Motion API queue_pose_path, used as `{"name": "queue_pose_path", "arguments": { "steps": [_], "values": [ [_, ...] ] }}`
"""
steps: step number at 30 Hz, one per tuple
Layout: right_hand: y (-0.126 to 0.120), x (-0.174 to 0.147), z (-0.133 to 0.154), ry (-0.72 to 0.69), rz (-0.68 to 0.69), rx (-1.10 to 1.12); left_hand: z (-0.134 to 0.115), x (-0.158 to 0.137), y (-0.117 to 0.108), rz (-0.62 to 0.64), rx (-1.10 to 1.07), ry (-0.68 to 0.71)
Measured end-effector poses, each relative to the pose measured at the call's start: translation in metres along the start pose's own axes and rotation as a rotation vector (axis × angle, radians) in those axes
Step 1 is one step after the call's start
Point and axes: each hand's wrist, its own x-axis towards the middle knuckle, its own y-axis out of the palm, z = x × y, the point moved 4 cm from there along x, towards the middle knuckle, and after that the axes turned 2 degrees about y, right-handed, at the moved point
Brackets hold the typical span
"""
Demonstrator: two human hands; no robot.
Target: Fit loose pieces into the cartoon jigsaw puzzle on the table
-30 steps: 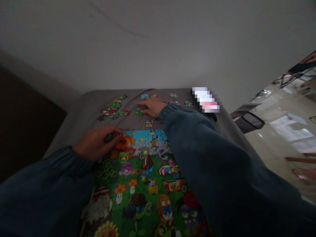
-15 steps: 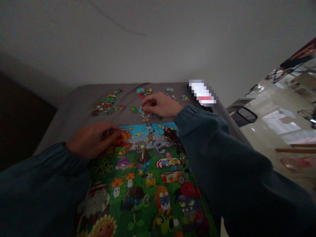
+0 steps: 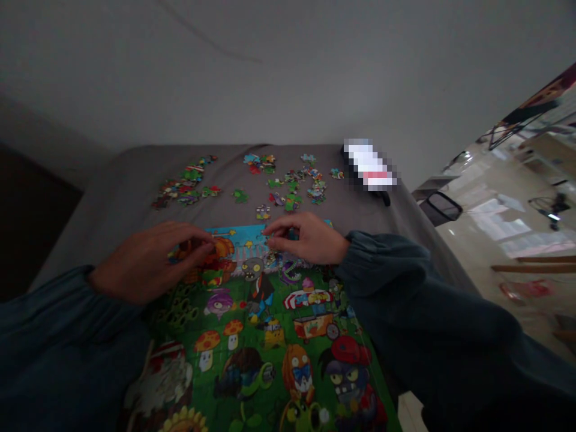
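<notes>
A jigsaw puzzle [image 3: 279, 318] with cartoon plants and zombies on green lies before me, its far strip sky blue. My right hand [image 3: 310, 239] is over that strip, thumb and forefinger pinched on a small light-blue puzzle piece, mostly hidden by the fingertips. At the puzzle's far left corner, by the printed pumpkin, is my left hand [image 3: 150, 258]. Its thumb and fingertips are drawn close together; whether anything sits between them is hidden. Just beyond the far edge lies a loose white-and-purple piece [image 3: 263, 211], with a green piece [image 3: 240, 195] to its left.
Loose puzzle pieces lie in a heap [image 3: 191, 183] at the far left, with a smaller cluster [image 3: 260, 162] at the back and more [image 3: 292, 201] to the right. A lit phone [image 3: 366, 165] rests at the back right of the grey cloth [image 3: 121, 180]. Behind rises a wall [image 3: 270, 90].
My right hand has come nearer, from the loose pieces to the puzzle's far strip, and the light-blue piece is gone from its spot. My left hand stays at the corner.
</notes>
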Motion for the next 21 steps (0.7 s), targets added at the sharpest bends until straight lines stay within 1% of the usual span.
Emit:
{"name": "queue_pose_path", "arguments": {
  "steps": [2, 5, 7, 10, 13, 16, 18, 21],
  "values": [
    [0.002, -0.001, 0.000, -0.006, 0.030, 0.001, 0.003, 0.001, 0.002, 0.016, 0.010, 0.010],
    [0.003, -0.002, 0.000, -0.006, 0.016, -0.071, 0.009, 0.002, 0.007, 0.050, 0.014, 0.033],
    [0.003, -0.003, 0.001, -0.005, 0.005, -0.118, 0.010, 0.002, 0.009, 0.039, 0.014, 0.029],
    [0.004, -0.003, 0.001, -0.010, -0.010, -0.159, 0.008, 0.001, 0.008, 0.024, 0.019, 0.020],
    [0.005, -0.004, 0.003, -0.020, -0.031, -0.191, 0.005, 0.001, 0.008, 0.051, 0.009, 0.016],
    [0.002, -0.005, 0.006, -0.015, -0.028, -0.222, 0.004, 0.002, 0.005, 0.044, 0.005, 0.031],
    [-0.004, -0.007, 0.012, -0.069, -0.027, -0.284, 0.004, 0.002, 0.005, 0.044, 0.012, 0.039],
    [-0.011, -0.015, 0.020, -0.271, 0.019, -0.451, 0.004, 0.002, 0.005, 0.054, 0.024, 0.026]
  ]
}}
